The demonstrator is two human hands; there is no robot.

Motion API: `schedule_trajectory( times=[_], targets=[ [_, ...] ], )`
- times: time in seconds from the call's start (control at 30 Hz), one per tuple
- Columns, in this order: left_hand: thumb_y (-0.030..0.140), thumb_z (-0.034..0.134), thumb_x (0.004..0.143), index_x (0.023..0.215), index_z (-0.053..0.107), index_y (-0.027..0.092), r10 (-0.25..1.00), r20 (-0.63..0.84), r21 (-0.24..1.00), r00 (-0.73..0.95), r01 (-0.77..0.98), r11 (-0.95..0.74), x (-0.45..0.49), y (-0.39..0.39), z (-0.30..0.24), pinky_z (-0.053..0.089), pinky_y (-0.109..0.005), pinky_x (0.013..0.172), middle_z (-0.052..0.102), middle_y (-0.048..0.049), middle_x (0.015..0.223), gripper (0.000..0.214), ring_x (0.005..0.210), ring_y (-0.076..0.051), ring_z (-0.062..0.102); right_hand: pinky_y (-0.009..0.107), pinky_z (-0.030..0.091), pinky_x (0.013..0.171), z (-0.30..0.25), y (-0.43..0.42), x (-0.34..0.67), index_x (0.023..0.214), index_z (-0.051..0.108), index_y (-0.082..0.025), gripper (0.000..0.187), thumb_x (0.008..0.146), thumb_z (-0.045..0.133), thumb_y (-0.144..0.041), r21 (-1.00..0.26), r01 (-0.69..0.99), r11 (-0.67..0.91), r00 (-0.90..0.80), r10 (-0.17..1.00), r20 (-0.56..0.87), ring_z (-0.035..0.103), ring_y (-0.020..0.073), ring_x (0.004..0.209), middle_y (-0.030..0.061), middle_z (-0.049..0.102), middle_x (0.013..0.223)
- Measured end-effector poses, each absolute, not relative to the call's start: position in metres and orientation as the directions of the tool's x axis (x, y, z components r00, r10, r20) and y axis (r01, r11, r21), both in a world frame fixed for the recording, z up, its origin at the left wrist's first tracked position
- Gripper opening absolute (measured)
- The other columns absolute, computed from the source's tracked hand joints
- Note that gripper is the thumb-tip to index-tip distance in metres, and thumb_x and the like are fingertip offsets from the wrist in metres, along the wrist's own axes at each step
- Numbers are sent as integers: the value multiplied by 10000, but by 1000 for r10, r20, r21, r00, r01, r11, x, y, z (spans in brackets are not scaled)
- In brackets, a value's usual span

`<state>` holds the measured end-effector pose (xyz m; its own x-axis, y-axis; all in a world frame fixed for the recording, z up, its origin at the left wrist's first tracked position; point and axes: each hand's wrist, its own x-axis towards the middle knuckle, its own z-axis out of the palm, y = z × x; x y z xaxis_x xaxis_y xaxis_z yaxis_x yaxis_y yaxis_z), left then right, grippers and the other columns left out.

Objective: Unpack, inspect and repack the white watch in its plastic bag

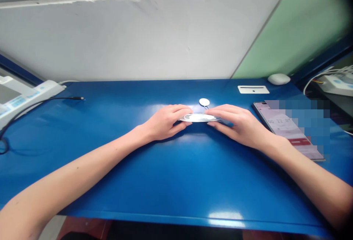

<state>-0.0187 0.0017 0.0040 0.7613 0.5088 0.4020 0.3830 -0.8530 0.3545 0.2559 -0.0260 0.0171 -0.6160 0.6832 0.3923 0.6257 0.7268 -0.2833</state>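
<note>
Between both hands, over the middle of the blue table (182, 181), is a thin, shiny, silvery and partly see-through pouch (199, 117), seen almost edge-on. My left hand (168, 123) pinches its left end, thumb below and fingers above. On the other side my right hand (237, 122) grips the right end in the same way, and clear film shows by its fingers. What the pouch contains, if anything, I cannot make out. Just behind it lies a small white round disc (204, 102) with a thin loop at its lower edge, close to my right fingertips.
A phone (286, 129) lies right of my right hand, its screen partly blurred. Behind it are a white slotted card (253, 90) and a rounded white case (279, 79). At left, a black cable (55, 99) crosses a white power strip (35, 94). A grey panel (132, 37) stands behind.
</note>
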Motion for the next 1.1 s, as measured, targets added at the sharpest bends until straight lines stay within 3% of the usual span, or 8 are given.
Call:
schedule_trajectory(
  times=[0.13, 0.27, 0.37, 0.47, 0.7, 0.93, 1.1],
  targets=[
    [280, 474, 992, 1191, 582, 150, 471, 443, 337, 763, 345, -876, -19, 3, 2, 528, -386, 940, 682, -120, 1188, 261, 1101, -242, 650, 368, 556, 902, 21, -29, 252, 1158, 704, -223, 255, 954, 556, -263, -379, 605, 700, -555, 712, 430, 697, 235, 1036, 62, 760, 1086],
    [291, 484, 986, 1205, 560, 130, 479, 463, 331, 746, 356, -874, -20, 3, 1, 531, -396, 946, 656, -157, 1230, 283, 1126, -260, 643, 303, 569, 743, 28, -34, 249, 1070, 725, -208, 203, 915, 620, -285, -544, 606, 580, -408, 814, 413, 727, 208, 851, 45, 777, 978],
    [335, 528, 965, 1316, 473, 118, 522, 452, 363, 723, 386, -848, -21, 2, 1, 529, -417, 960, 606, -190, 1309, 416, 1172, -286, 623, 282, 545, 656, 32, -36, 248, 963, 723, -210, 174, 901, 637, -347, -645, 603, 469, -307, 883, 356, 701, 181, 714, 18, 768, 845],
    [360, 571, 937, 1450, 331, 148, 563, 441, 398, 699, 410, -821, -21, 2, -1, 523, -435, 970, 562, -193, 1363, 604, 1202, -299, 600, 281, 522, 647, 34, -36, 248, 905, 712, -203, 214, 909, 620, -395, -709, 584, 395, -288, 918, 274, 678, 175, 718, 30, 763, 888],
    [362, 648, 877, 1550, 96, 226, 626, 423, 475, 655, 427, -769, -21, 4, -5, 542, -416, 924, 468, -187, 1438, 881, 1120, -267, 629, 293, 489, 643, 30, -31, 247, 826, 683, -184, 300, 914, 585, -454, -758, 576, 307, -293, 943, 159, 648, 189, 743, 51, 734, 866],
    [366, 632, 882, 1553, 104, 217, 626, 404, 447, 667, 453, -771, -18, 2, -2, 499, -462, 1013, 358, -205, 1520, 867, 1286, -325, 523, 299, 486, 660, 25, -27, 251, 890, 673, -180, 300, 911, 586, -467, -786, 559, 264, -324, 942, 86, 632, 185, 740, 55, 722, 905],
    [396, 718, 800, 1551, 115, 200, 590, 408, 412, 696, 436, -800, -18, 3, -1, 455, -495, 1074, 325, -212, 1528, 983, 1356, -353, 446, 299, 476, 649, 24, -27, 252, 1003, 668, -172, 318, 918, 579, -466, -782, 558, 276, -340, 936, 88, 605, 177, 708, 38, 697, 815]
  ],
)
